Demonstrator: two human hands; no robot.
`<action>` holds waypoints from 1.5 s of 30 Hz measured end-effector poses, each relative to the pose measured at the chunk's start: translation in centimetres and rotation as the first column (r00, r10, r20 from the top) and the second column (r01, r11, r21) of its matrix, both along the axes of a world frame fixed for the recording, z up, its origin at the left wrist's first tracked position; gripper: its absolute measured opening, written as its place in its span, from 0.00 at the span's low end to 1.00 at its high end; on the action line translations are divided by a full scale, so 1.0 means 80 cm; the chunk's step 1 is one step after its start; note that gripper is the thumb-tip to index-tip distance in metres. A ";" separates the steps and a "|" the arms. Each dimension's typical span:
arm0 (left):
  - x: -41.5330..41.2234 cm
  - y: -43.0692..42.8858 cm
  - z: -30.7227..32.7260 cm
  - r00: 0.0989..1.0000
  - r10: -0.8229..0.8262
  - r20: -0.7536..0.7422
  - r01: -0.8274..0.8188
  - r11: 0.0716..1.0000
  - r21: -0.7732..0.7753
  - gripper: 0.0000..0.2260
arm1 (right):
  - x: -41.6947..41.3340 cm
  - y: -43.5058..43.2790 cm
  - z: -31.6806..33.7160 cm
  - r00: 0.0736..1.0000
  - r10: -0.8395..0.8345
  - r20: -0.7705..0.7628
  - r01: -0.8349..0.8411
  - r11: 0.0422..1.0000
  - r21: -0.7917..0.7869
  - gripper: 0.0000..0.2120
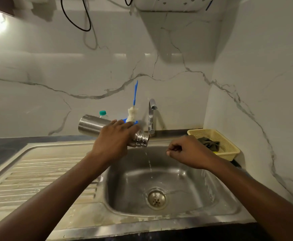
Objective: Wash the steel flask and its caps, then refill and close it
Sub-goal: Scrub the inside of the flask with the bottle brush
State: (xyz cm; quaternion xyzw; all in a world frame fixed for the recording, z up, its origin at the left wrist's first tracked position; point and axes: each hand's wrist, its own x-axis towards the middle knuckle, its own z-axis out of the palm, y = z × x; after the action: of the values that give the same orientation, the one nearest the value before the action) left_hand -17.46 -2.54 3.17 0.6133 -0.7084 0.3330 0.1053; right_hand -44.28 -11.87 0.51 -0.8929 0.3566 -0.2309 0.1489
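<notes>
My left hand (115, 139) grips the steel flask (91, 125) around its middle and holds it tipped on its side over the sink (203, 192). The flask's threaded open mouth points right and slightly down, and a thin stream of water runs from it into the basin. My right hand (185, 151) hovers over the basin to the right of the mouth, fingers curled, holding nothing that I can see. No caps are in view.
A tap (151, 115) stands behind the basin. A blue-handled bottle brush (133, 110) stands upright left of the tap, with a green-capped plastic bottle (103, 113) behind the flask. A yellow basket (227, 145) with a dark cloth sits at right. The ribbed drainboard (37, 171) lies at left.
</notes>
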 end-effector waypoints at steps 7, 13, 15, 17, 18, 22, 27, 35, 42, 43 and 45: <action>-0.009 -0.006 -0.003 0.681 -0.094 -0.727 0.048 0.995 -0.084 0.36 | 0.003 0.001 0.043 0.997 -0.021 0.074 0.023 1.000 -0.021 0.04; 0.000 -0.016 -0.069 0.266 -0.179 -0.947 0.138 0.979 -0.147 0.35 | 0.048 -0.003 0.072 0.998 -0.019 0.054 0.020 1.000 -0.010 0.05; 0.002 -0.015 -0.089 0.170 -0.174 -0.970 0.129 0.980 -0.153 0.32 | 0.073 -0.014 0.078 0.998 -0.014 0.059 0.012 1.000 0.029 0.05; 0.005 -0.015 -0.106 0.089 -0.179 -0.980 0.107 0.980 -0.169 0.30 | 0.099 -0.024 0.083 0.997 -0.014 0.079 0.006 0.995 0.104 0.06; 0.006 -0.016 -0.114 0.047 -0.186 -0.981 0.095 0.979 -0.181 0.29 | 0.114 -0.030 0.087 0.994 -0.025 0.102 0.008 0.986 0.164 0.08; 0.020 -0.022 -0.137 -0.054 -0.164 -0.985 0.082 0.982 -0.168 0.29 | 0.184 -0.061 0.106 0.975 -0.111 0.194 0.036 0.934 0.355 0.14; 0.029 -0.030 -0.137 -0.139 -0.148 -0.979 0.077 0.984 -0.160 0.32 | 0.258 -0.120 0.123 0.891 -0.315 0.326 0.084 0.821 0.564 0.13; 0.034 -0.030 -0.140 -0.193 -0.141 -0.971 0.116 0.979 -0.165 0.25 | 0.318 -0.188 0.095 0.881 -0.440 0.176 0.292 0.796 0.530 0.15; 0.031 -0.032 -0.142 -0.204 -0.159 -0.966 0.088 0.980 -0.180 0.24 | 0.332 -0.208 0.096 0.901 -0.354 0.251 0.278 0.915 0.294 0.08; 0.032 -0.033 -0.143 -0.201 -0.155 -0.967 0.085 0.981 -0.175 0.24 | 0.331 -0.208 0.101 0.905 -0.343 0.253 0.285 0.928 0.241 0.09; 0.032 -0.034 -0.144 -0.202 -0.149 -0.968 0.082 0.982 -0.169 0.25 | 0.327 -0.209 0.110 0.910 -0.331 0.249 0.303 0.942 0.144 0.10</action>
State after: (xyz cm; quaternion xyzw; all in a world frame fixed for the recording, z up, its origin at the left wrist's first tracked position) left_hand -14.90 -5.29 -8.36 0.5762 -0.4152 -0.2562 0.6558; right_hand -18.13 -28.59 9.34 -0.7745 0.4846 -0.3527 0.2020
